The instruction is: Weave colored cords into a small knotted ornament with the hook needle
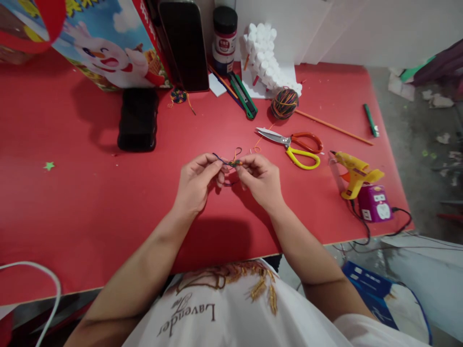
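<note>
Between my two hands is a small piece of multicoloured yarn work (234, 164), dark with green and orange strands. My left hand (200, 180) pinches the yarn at its left end, thumb against fingers. My right hand (261, 179) pinches the other end the same way. Loose loops of yarn stick out above and below the piece. A thin strand trails up toward a ball of multicoloured yarn (284, 103) at the back. Scissors (289, 144) with one red and one yellow handle lie with blades apart, right of my right hand.
On the red table (108, 207) are a black phone-like case (138, 119), a standing phone (186, 46), a jar (224, 41), a green cutter (244, 96), a white bumpy model (269, 58), an orange stick (336, 127), a yellow glue gun (354, 173) and a purple socket box (376, 203).
</note>
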Demonstrator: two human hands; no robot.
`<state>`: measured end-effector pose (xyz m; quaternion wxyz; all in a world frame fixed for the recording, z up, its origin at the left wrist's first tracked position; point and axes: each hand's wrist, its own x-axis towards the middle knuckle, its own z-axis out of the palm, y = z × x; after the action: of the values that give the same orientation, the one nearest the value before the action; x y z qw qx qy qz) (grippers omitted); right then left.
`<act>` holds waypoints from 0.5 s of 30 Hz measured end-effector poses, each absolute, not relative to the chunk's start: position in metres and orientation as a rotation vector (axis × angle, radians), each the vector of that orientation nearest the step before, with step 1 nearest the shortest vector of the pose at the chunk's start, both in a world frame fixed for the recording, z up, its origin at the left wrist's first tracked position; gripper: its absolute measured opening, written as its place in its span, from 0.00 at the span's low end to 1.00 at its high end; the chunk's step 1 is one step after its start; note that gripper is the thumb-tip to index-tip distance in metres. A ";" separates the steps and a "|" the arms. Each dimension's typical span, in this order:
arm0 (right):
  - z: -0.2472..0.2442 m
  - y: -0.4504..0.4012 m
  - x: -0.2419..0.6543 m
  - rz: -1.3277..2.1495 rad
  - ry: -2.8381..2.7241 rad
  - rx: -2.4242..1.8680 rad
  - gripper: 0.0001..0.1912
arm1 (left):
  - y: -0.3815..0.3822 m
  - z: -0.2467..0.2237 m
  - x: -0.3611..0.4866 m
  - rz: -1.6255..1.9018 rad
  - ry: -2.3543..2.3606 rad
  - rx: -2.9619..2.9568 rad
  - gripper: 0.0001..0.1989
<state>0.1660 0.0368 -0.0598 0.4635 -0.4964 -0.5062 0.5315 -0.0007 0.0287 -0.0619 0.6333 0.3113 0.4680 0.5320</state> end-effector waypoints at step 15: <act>-0.066 0.036 0.179 0.672 -1.703 -1.067 0.07 | 0.029 -0.056 -0.004 1.074 0.974 0.581 0.13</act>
<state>0.1786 0.0362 -0.0658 0.4894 -0.4390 -0.7008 0.2767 -0.0044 0.0292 -0.0560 0.7103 0.2620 0.4389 0.4840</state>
